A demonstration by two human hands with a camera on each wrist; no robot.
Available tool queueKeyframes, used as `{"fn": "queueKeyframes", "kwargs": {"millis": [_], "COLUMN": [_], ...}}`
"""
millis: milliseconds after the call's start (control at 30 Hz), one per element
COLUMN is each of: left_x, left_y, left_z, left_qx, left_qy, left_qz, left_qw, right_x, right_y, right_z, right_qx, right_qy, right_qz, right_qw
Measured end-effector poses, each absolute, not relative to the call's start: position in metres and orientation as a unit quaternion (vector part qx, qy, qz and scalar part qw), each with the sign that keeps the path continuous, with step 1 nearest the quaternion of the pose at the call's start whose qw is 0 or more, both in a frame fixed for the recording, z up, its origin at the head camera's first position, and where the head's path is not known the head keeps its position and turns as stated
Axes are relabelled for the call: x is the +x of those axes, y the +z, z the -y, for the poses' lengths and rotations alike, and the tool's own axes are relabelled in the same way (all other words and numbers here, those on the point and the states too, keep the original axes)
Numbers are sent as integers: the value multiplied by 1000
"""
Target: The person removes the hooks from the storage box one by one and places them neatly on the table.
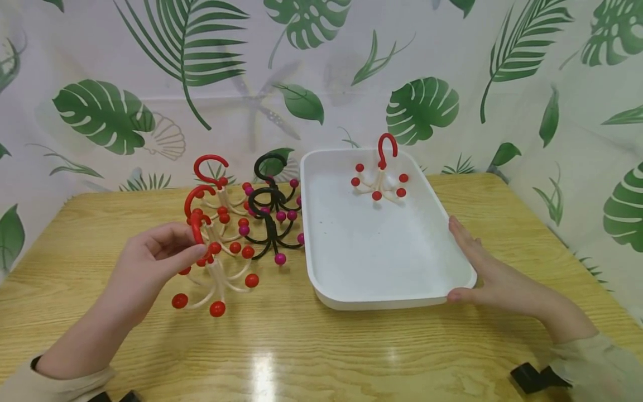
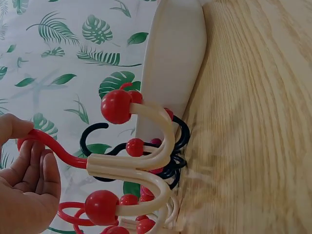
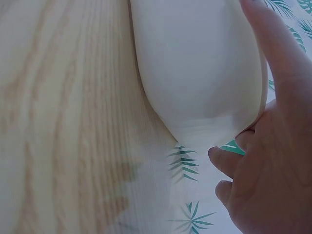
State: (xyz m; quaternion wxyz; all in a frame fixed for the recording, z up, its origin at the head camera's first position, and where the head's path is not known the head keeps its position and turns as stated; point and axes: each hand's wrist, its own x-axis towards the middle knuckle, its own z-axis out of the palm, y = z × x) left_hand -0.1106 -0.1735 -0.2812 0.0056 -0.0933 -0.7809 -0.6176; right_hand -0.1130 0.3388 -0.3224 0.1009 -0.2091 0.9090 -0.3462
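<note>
My left hand (image 1: 143, 271) pinches the red hook of a cream multi-arm hanger (image 1: 215, 274) tipped with red balls. In the left wrist view this hanger (image 2: 126, 163) juts out from the fingertips, its curved arms pointing away from the hand. Two similar red-hooked hangers stand just behind it, partly hidden by it. My right hand (image 1: 494, 287) touches the near right corner of a white tray (image 1: 372, 245), thumb at the front edge and fingers along the right side. Inside the tray, toward its far end, stands another cream hanger (image 1: 382, 177) with a red hook.
Two black hangers (image 1: 271, 230) with magenta balls stand against the tray's left side, one behind the other. The wooden table (image 1: 321, 352) ends at a wall covering (image 1: 331, 84) printed with green leaves.
</note>
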Motion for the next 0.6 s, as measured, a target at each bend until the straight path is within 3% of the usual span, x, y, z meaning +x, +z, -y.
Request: {"fn": "queueKeyframes", "kwargs": {"millis": [600], "left_x": [-118], "left_y": [-294], "left_z": [194], "left_qx": [-85], "left_qy": [-580], "left_qz": [810], "left_qw": [31], "right_x": [-113], "right_y": [-321], "right_z": [-340], "right_qx": [-210], "right_qy": [-341], "right_qz": [-911], "right_qw": [97]}}
